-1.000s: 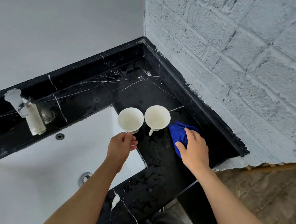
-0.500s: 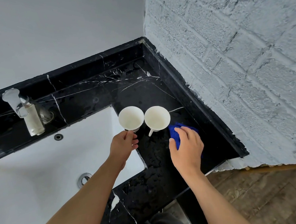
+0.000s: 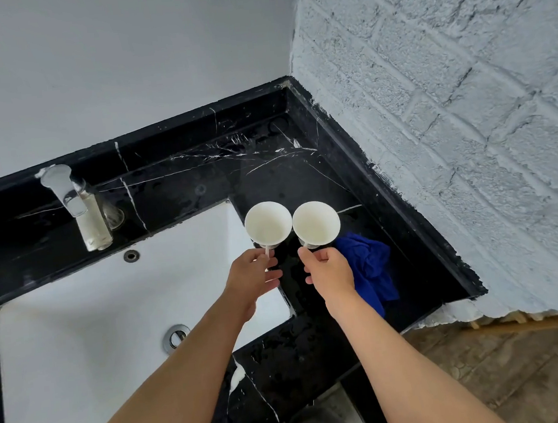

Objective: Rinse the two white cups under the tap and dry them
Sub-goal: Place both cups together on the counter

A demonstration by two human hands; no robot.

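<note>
Two white cups stand side by side, mouths up, on the black marble counter right of the sink. My left hand point(image 3: 253, 275) pinches the handle of the left cup point(image 3: 267, 224). My right hand point(image 3: 327, 268) grips the handle of the right cup point(image 3: 315, 223). A crumpled blue cloth point(image 3: 369, 264) lies on the counter just right of my right hand, not held. The chrome tap point(image 3: 80, 210) stands at the back left, with no water running.
The white sink basin point(image 3: 78, 333) with its drain point(image 3: 175, 337) fills the lower left. The black counter point(image 3: 267, 171) is wet and ends at a painted brick wall point(image 3: 450, 126) on the right. Wooden floor shows at the lower right.
My right hand left the blue cloth and moved left to take the right cup's handle. My left hand stayed on the left cup's handle.
</note>
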